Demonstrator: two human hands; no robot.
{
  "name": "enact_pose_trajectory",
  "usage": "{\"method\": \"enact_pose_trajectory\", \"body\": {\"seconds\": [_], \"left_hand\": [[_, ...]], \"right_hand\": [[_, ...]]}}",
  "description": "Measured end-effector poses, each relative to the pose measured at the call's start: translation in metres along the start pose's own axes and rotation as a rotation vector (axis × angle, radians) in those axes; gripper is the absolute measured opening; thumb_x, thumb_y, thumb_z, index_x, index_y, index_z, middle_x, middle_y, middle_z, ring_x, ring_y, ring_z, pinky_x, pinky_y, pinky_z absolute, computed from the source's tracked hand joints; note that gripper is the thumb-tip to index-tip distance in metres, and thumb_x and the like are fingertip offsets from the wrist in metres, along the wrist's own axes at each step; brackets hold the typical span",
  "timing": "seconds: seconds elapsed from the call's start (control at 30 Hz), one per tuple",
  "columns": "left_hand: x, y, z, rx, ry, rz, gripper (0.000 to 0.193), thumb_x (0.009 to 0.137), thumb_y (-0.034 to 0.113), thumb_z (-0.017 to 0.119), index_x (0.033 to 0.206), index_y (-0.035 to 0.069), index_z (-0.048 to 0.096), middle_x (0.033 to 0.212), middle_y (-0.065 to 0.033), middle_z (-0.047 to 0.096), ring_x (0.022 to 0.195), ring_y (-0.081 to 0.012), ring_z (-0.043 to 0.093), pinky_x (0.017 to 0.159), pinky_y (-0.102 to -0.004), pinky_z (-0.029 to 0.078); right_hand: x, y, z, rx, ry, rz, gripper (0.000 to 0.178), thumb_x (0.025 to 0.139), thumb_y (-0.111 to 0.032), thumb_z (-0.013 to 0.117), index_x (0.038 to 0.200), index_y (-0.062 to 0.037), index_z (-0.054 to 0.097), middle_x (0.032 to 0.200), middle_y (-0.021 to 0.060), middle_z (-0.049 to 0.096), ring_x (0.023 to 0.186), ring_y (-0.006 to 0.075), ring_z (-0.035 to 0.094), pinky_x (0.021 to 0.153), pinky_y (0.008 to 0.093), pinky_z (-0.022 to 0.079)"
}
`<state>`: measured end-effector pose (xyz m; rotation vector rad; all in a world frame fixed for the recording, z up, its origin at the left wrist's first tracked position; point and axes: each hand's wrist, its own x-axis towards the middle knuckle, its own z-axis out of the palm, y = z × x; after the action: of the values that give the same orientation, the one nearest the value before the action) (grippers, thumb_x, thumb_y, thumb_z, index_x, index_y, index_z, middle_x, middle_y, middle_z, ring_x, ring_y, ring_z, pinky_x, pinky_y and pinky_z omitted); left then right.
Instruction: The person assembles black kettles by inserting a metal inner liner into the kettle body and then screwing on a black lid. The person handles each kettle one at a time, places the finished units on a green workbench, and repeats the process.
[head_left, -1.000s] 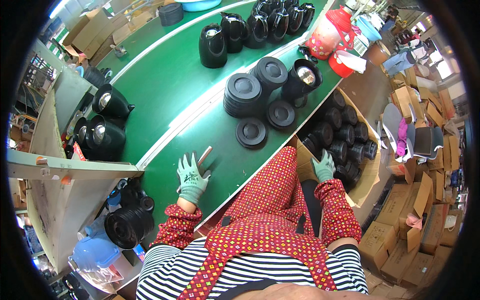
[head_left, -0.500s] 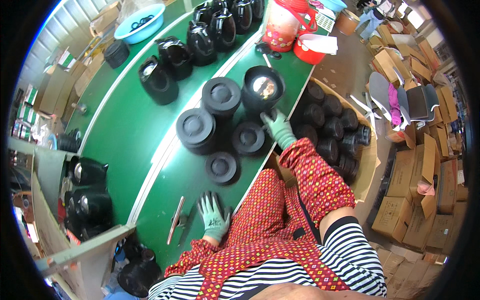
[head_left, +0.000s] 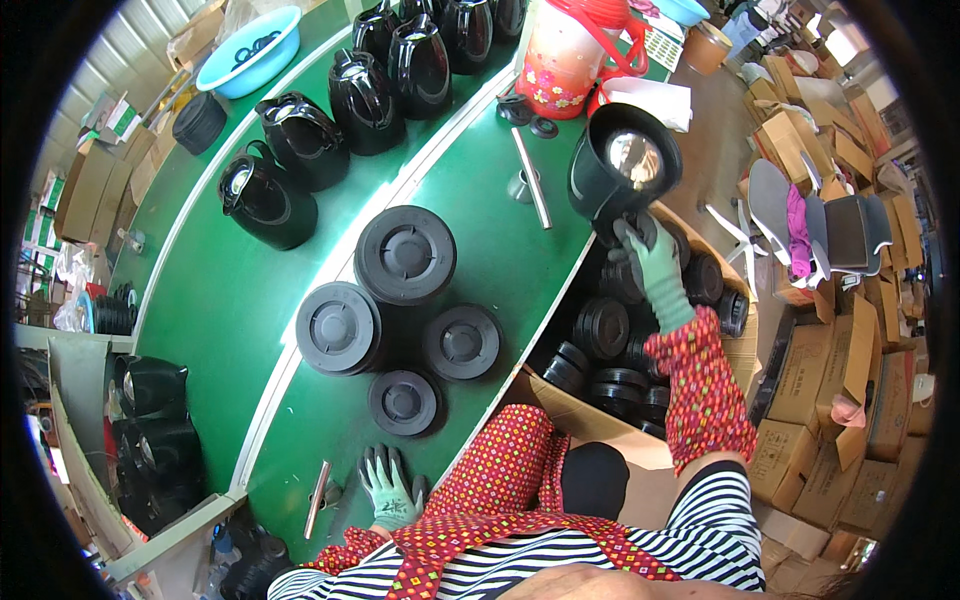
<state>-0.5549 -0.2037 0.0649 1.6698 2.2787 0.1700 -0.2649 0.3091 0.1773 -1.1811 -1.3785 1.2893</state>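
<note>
My right hand (head_left: 658,265), in a grey-green glove, grips the handle of a black jug (head_left: 594,178). The jug is held up at the table's right edge, over an open carton (head_left: 735,370) of black round parts; its shiny inside shows through the open top. My left hand (head_left: 391,490), gloved too, lies flat on the green table (head_left: 300,400) with its fingers stretched. Ahead of it stand black round lids: a small one (head_left: 404,401), another (head_left: 463,342) to its right, and two larger stacks (head_left: 405,255) (head_left: 340,328) beyond.
Several black jugs (head_left: 270,205) stand along the far left. A metal T-bar (head_left: 532,178) rises near the jug, a second bar (head_left: 317,498) beside my left hand. A flowered red bucket (head_left: 553,60) and a blue basin (head_left: 250,55) sit at the back. Cartons (head_left: 810,350) pile up at right.
My right hand has carried the jug rightward off the table to above the carton, uncovering the metal T-bar. My left hand still lies flat on the table. The whole view has shifted.
</note>
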Motion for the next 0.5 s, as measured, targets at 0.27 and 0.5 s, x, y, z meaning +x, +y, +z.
{"method": "enact_pose_trajectory", "body": {"seconds": [0.27, 0.5], "left_hand": [[0.008, 0.013, -0.016, -0.063, -0.052, -0.019, 0.089, 0.092, 0.045, 0.067, 0.158, -0.005, 0.033, 0.165, -0.0317, 0.025, 0.154, -0.0531, 0.017, 0.123, -0.0699, 0.010], [0.009, 0.015, -0.017, -0.063, -0.012, 0.002, 0.089, 0.092, 0.047, 0.066, 0.157, -0.005, 0.034, 0.164, -0.0324, 0.026, 0.153, -0.0531, 0.018, 0.124, -0.0682, 0.009]], "right_hand": [[0.115, 0.071, 0.024, -0.152, -0.046, 0.142, 0.054, 0.101, -0.037, 0.071, 0.140, -0.0028, 0.055, 0.108, 0.0090, 0.070, 0.068, 0.0213, 0.073, 0.060, 0.0321, 0.059], [0.140, 0.067, 0.043, -0.256, -0.066, 0.180, 0.060, 0.097, -0.041, 0.075, 0.143, -0.0067, 0.057, 0.108, 0.0087, 0.072, 0.067, 0.0206, 0.072, 0.060, 0.0326, 0.058]]}}
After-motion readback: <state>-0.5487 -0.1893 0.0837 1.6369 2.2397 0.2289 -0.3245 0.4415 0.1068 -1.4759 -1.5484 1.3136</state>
